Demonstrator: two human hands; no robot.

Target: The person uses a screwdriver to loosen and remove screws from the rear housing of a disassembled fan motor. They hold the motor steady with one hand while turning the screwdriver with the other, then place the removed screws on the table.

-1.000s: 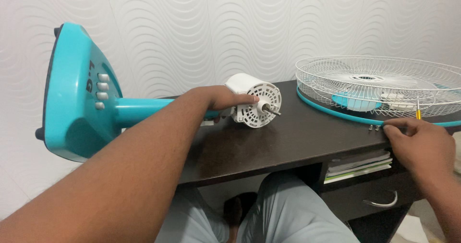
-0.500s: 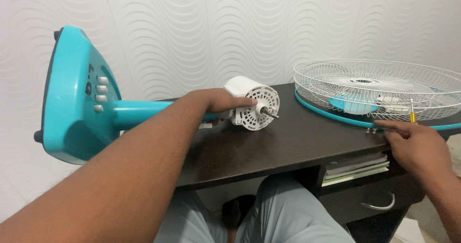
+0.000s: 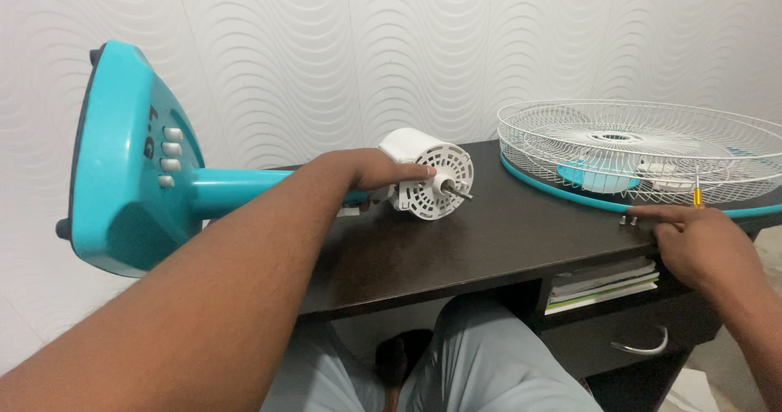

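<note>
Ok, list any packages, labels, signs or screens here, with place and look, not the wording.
Marking on fan base: dark characters on the teal base at left, above a column of white buttons.
No packages, signs or screens in view.

Dark desk (image 3: pixel 489 249); fan motor (image 3: pixel 425 173), grille (image 3: pixel 652 147), screws (image 3: pixel 628 219) atop

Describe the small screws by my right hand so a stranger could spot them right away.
Start at the dark wooden desk and follow its front edge right, to where the white wire fan grille lies flat. The screws stand just before its teal rim, at the right hand's fingertips: tiny silvery metal pieces, nothing else that small nearby.
</note>
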